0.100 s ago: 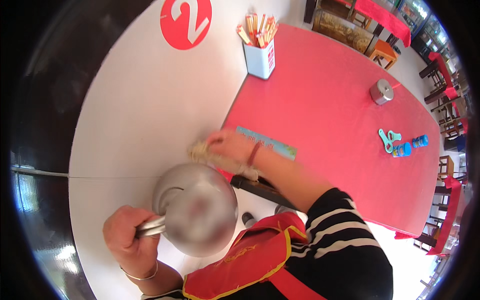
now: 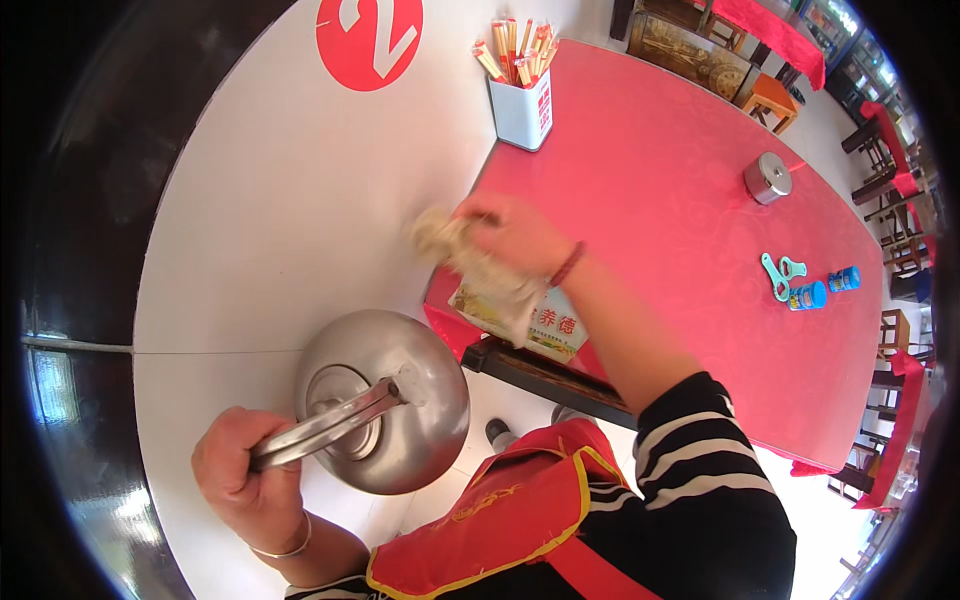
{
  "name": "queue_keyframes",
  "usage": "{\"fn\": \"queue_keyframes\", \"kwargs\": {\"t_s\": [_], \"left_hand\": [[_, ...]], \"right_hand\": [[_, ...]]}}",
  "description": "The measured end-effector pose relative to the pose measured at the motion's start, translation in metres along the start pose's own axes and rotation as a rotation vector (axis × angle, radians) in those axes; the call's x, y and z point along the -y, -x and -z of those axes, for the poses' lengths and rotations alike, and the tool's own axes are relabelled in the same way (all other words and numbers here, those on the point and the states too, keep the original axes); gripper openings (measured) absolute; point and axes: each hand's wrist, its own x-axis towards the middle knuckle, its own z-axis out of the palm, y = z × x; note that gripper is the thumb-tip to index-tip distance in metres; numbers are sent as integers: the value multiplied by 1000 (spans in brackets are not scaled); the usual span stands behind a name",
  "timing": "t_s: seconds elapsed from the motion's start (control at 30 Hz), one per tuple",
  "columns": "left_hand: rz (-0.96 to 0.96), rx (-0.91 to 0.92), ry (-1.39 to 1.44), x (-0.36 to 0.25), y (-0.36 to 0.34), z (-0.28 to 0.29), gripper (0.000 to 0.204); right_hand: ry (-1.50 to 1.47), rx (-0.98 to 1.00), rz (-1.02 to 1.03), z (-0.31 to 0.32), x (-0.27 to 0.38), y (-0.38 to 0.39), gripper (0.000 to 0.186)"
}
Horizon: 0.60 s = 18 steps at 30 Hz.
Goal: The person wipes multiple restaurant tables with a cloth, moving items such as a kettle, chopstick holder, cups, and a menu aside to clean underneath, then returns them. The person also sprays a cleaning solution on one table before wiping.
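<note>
Kettle (image 2: 425, 435), by handle (image 2: 350, 418) in closed left hand (image 2: 245, 465), beside near-left corner of table (image 2: 660, 250), freeing curled right hand (image 2: 520, 238) to grip cloth (image 2: 500, 287)

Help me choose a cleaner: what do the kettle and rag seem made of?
Kettle: probably stainless steel, smooth and softly shiny, judging by its grey sheen and highlights. Rag: likely cotton cloth, matte, from its limp folds; blur hides the weave.

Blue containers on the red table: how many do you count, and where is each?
2: one blue container beside the turquoise tools, the other to its right, nearer the right edge of the red table.
</note>
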Motion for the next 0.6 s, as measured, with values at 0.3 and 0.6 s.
{"fn": "queue_keyframes", "kwargs": {"t_s": [0.3,0.6], "left_hand": [[-14,34,8,-21,-43,-44,9],[-15,241,104,5,-102,-188,10]], "right_hand": [[1038,-92,304,-59,-71,22,32],[937,-78,115,37,-100,280,35]]}}
